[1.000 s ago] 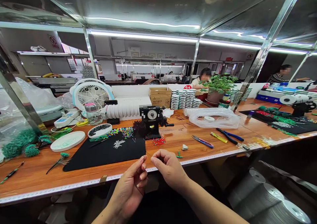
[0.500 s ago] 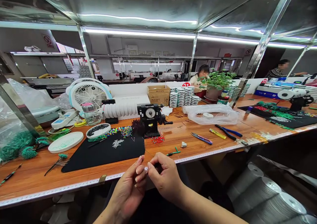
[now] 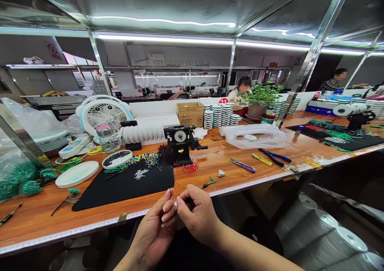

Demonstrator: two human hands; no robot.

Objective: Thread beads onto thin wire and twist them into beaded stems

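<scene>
Fingertips meeting over a tiny white piece at the table's front edge

The left hand (image 3: 156,233) and right hand (image 3: 196,215) pinch a small white bead (image 3: 175,203) between their fingertips, just off the table (image 3: 228,175) front edge, near the black mat (image 3: 126,185). Behind the mat stands a black dial counter (image 3: 180,143); a cardboard box (image 3: 190,113) at the far edge bears unreadable print, beside red tags with white numbers. Snips (image 3: 243,166) and pliers (image 3: 274,157) lie to the right.

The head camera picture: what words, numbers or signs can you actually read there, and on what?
"21": white on a red round tag atop the white divider behind the stacked spools.
Cardboard box: dark print, too blurred to read.
Dial gauge on the black machine: markings too small.
Red prohibition sign on the wall: symbol only, unreadable.
</scene>
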